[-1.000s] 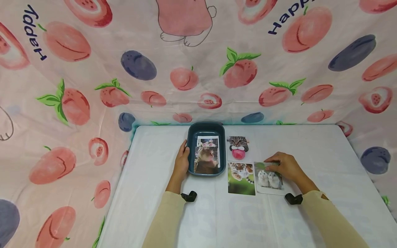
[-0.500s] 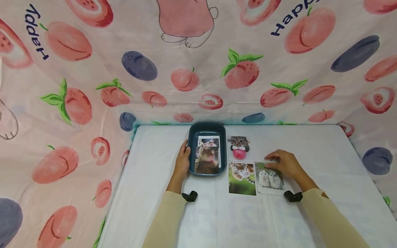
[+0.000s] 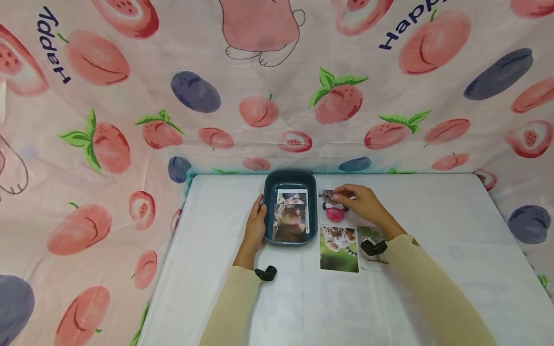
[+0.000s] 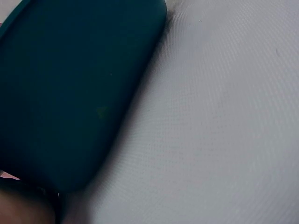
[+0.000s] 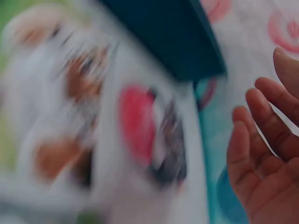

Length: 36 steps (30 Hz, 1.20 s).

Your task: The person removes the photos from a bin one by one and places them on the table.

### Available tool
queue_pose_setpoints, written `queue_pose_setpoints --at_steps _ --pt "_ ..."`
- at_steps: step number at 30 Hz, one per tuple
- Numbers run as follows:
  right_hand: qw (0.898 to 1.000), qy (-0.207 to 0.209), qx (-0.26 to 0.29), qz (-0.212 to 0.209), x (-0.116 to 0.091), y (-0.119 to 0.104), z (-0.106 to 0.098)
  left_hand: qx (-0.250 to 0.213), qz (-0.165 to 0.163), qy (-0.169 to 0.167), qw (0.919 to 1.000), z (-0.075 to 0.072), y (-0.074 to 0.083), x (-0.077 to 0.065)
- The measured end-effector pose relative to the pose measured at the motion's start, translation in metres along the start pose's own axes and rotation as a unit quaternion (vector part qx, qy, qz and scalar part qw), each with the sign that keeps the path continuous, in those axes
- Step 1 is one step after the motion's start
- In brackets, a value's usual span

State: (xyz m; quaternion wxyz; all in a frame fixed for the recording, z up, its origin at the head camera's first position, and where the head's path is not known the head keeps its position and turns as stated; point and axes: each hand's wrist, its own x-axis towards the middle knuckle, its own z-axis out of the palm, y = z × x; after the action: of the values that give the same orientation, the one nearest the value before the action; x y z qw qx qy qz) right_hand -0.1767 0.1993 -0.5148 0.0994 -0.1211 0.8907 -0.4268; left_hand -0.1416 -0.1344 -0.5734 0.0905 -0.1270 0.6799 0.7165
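Note:
My left hand (image 3: pixel 255 228) holds a dark teal tray (image 3: pixel 291 243) by its left side, fingers along the wall near the rim. The tray's side wall (image 4: pixel 74 93) fills much of the left wrist view. Two photo cards overlap inside; the upper one, a brownish picture (image 3: pixel 287 223), covers part of a white-edged card (image 3: pixel 292 195). My right hand (image 3: pixel 361 204) is over a cat photo card (image 3: pixel 334 215), its fingertips overlapping the cat's face. In the right wrist view its fingers (image 5: pixel 268 114) are loosely bent with nothing between them, beside the blurred cat card (image 5: pixel 140 130).
A tiger photo card (image 3: pixel 339 250) lies below the cat card. To its right, a card with two small white animals (image 3: pixel 372 262) is partly hidden under the right wrist. White cloth covers the table (image 3: pixel 329 307); a fruit-patterned sheet (image 3: pixel 259 86) hangs behind it.
My right hand has left the card with the two small animals and moved left and away from me, over the cat card. My left hand stays at the tray.

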Motion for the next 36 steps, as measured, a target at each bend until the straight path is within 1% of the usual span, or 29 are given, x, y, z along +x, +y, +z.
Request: queue_pose_setpoints --at_steps 4,7,12,15,21,27,36 --pt "0.999 -0.038 0.016 -0.028 0.028 -0.026 0.015 0.000 -0.002 0.002 1.0000 0.001 0.000 0.000" --pt "0.997 -0.061 0.015 -0.047 0.048 -0.044 0.028 0.000 0.003 0.003 1.0000 0.001 0.001 -0.001" --pt "0.994 -0.099 0.008 -0.042 0.072 -0.068 0.045 0.004 0.015 -0.001 0.9999 0.001 0.001 -0.002" --pt "0.992 -0.122 -0.006 -0.043 0.083 -0.077 0.054 0.007 0.014 -0.001 0.9999 0.001 0.000 -0.001" --pt "0.986 -0.157 -0.043 -0.039 0.100 -0.081 0.071 0.015 0.019 -0.001 0.9997 -0.001 -0.001 -0.002" --pt "0.979 -0.193 -0.064 -0.020 0.105 -0.080 0.084 0.015 0.009 -0.006 0.9998 -0.003 -0.002 -0.003" --pt "0.974 -0.190 -0.124 -0.009 0.107 -0.083 0.096 0.021 0.005 -0.007 0.9997 -0.004 -0.001 -0.005"
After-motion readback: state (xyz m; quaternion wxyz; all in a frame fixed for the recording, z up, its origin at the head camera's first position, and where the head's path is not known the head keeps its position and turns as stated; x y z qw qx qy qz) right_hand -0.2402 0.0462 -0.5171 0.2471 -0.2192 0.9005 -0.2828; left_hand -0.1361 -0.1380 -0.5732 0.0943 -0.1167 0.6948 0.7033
